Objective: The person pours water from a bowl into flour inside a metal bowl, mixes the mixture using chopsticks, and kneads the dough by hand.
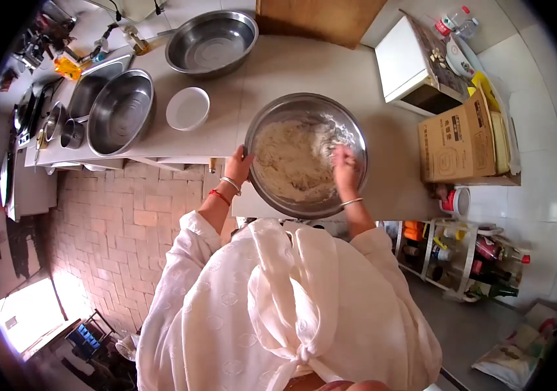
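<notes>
A large stainless steel basin (pixel 271 112) stands on the counter in front of me, holding a pale, lumpy flour dough (pixel 289 159). Loose white flour clings to its right inner wall. My left hand (pixel 239 164) grips the basin's left rim, thumb on the edge. Inside the basin, at its right side, my right hand (pixel 345 168) is over the edge of the dough. Its fingers are blurred and partly hidden, so whether they hold anything is unclear. A white bowl (pixel 188 109) sits to the left of the basin.
Two more steel basins, one at the back (pixel 212 44) and one at the left (pixel 121 112), rest near the sink (pixel 93 88). On the right are a cardboard box (pixel 456 144), a white cabinet-like box (pixel 401 60) and a rack of bottles (pixel 464 257).
</notes>
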The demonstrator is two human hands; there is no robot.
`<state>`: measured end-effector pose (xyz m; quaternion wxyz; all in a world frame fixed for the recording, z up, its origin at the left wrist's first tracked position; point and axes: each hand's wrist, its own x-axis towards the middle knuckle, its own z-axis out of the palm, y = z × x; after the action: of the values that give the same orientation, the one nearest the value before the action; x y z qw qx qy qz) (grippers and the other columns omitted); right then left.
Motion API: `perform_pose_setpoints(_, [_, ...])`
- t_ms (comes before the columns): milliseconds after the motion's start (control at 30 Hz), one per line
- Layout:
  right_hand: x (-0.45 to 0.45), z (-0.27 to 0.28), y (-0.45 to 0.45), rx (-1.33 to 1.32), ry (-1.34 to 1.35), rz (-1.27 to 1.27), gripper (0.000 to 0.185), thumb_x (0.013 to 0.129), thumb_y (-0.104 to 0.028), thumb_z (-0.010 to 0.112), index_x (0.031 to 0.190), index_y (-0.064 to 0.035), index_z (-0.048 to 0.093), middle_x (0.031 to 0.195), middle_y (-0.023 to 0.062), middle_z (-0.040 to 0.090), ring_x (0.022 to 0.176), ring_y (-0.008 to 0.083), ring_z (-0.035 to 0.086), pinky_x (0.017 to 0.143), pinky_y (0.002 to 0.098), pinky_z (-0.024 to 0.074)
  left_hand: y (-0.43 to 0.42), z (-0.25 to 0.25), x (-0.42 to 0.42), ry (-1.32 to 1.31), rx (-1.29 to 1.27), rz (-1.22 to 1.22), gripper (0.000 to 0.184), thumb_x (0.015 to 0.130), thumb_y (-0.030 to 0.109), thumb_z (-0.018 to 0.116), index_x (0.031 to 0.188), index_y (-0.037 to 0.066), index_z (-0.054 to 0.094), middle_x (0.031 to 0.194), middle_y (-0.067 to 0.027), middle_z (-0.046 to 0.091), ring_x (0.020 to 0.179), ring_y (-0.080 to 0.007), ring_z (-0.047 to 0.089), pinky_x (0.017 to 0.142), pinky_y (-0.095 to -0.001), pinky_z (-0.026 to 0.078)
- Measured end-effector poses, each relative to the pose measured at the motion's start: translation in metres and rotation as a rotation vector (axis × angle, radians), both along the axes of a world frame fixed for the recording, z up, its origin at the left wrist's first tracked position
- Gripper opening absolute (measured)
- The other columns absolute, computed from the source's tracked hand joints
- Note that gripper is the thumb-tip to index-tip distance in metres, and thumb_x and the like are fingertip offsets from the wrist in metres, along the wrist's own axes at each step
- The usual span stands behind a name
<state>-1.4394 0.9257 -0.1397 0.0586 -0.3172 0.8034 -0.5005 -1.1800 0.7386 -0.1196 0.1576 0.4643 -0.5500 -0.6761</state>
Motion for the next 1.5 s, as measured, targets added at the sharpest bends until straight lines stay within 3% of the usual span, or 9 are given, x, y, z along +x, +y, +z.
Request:
perform_pose_setpoints(33, [0.032, 0.051, -0.011, 0.005, 0.217, 0.143, 0.022, 0.095, -0.023, 0.056, 0.093, -0.0024, 0.065, 0.075, 0.007, 0.069, 0.067, 0.0091, 0.063, 0.06, 0.0236, 0.049, 0.0, -0.009, -0.003, 0.0, -0.015, 0.009, 0.026, 0.092, 0.019, 0.057, 0.113, 0.005, 0.052, 0.076, -0.0007, 0.055, 0.055, -0.009, 0.053, 0.04, -0.0253, 0.044])
perform_pose_setpoints(67, [0.074, 0.06, -0.02, -0.103, -0.219, 0.265, 0.017, 0.094, -0.016, 0.057, 0.094, -0.001, 0.066, 0.075, 0.0071, 0.069, 0.064, 0.0091, 0.063, 0.057, 0.0235, 0.0486, -0.002, -0.013, 0.002, -0.013, -0.035, 0.019, 0.026, 0.092, 0.019, 0.056, 0.112, 0.005, 0.052, 0.076, -0.0004, 0.055, 0.055, -0.0088, 0.052, 0.041, -0.0252, 0.044])
perform_pose_setpoints(233, [0.113, 0.099, 0.003, -0.025, -0.594, 0.52, 0.023, 0.097, -0.02, 0.054, 0.101, 0.0001, 0.066, 0.081, 0.0061, 0.069, 0.064, 0.0089, 0.062, 0.057, 0.0229, 0.0508, 0.0, -0.012, 0.004, -0.038, -0.094, 0.017, 0.038, 0.087, 0.026, 0.058, 0.118, 0.005, 0.051, 0.069, -0.0107, 0.06, 0.048, -0.0183, 0.057, 0.037, -0.0318, 0.046])
perform_pose_setpoints(533, [-0.021, 0.101, 0.041, -0.05, -0.279, 0.097, 0.026, 0.098, -0.022, 0.051, 0.101, -0.0002, 0.065, 0.081, 0.0068, 0.068, 0.06, 0.008, 0.058, 0.055, 0.0235, 0.0486, 0.005, 0.0, 0.002, 0.021, -0.026, 0.047, 0.019, 0.091, 0.021, 0.057, 0.103, 0.007, 0.053, 0.064, 0.0013, 0.05, 0.045, -0.0086, 0.047, 0.035, -0.0247, 0.036])
perform_pose_setpoints(667, [-0.009, 0.023, 0.053, 0.101, -0.011, 0.024, 0.019, 0.095, -0.017, 0.053, 0.098, -0.0023, 0.065, 0.078, 0.0116, 0.067, 0.062, 0.0178, 0.062, 0.058, 0.031, 0.0497, 0.004, -0.015, -0.001, 0.095, -0.058, 0.082, 0.015, 0.091, 0.02, 0.056, 0.098, 0.007, 0.053, 0.063, 0.0027, 0.048, 0.046, -0.0069, 0.044, 0.037, -0.0241, 0.036])
perform_pose_setpoints(800, [0.091, 0.086, 0.014, 0.058, 0.225, 0.249, 0.011, 0.091, -0.008, 0.058, 0.097, -0.0032, 0.065, 0.081, 0.0125, 0.068, 0.068, 0.021, 0.065, 0.062, 0.0311, 0.0501, 0.004, -0.008, 0.003, 0.096, -0.017, 0.053, 0.012, 0.092, 0.019, 0.055, 0.096, 0.008, 0.053, 0.064, 0.0026, 0.049, 0.047, -0.0071, 0.046, 0.038, -0.0245, 0.038])
perform_pose_setpoints(1133, [0.067, 0.071, 0.037, 0.074, -0.574, 0.402, 0.022, 0.094, -0.018, 0.058, 0.107, -0.0032, 0.067, 0.089, 0.0077, 0.071, 0.071, 0.013, 0.065, 0.064, 0.0246, 0.0527, 0.005, -0.004, 0.004, 0.068, -0.094, 0.023, 0.02, 0.092, 0.018, 0.056, 0.104, 0.002, 0.054, 0.071, -0.002, 0.056, 0.051, -0.0091, 0.052, 0.039, -0.0265, 0.043])
perform_pose_setpoints(1433, [0.044, 0.079, 0.083, 0.103, -0.018, -0.01, 0.013, 0.092, -0.01, 0.061, 0.087, 0.0006, 0.066, 0.074, 0.0021, 0.061, 0.064, 0.0068, 0.055, 0.056, 0.025, 0.044, 0.007, -0.006, 0.003, 0.098, -0.148, 0.046, 0.024, 0.09, 0.017, 0.059, 0.106, -0.001, 0.056, 0.073, -0.0031, 0.059, 0.056, -0.0078, 0.05, 0.045, -0.0269, 0.043])
perform_pose_setpoints(1500, [0.082, 0.089, 0.08, 0.07, 0.249, 0.184, 0.006, 0.087, -0.004, 0.061, 0.084, 0.0009, 0.062, 0.072, 0.0104, 0.061, 0.063, 0.0204, 0.06, 0.056, 0.0291, 0.0453, 0.007, 0.002, 0.004, 0.091, -0.136, 0.049, 0.025, 0.09, 0.017, 0.059, 0.107, -0.001, 0.057, 0.075, -0.0034, 0.06, 0.059, -0.0077, 0.05, 0.048, -0.0273, 0.044])
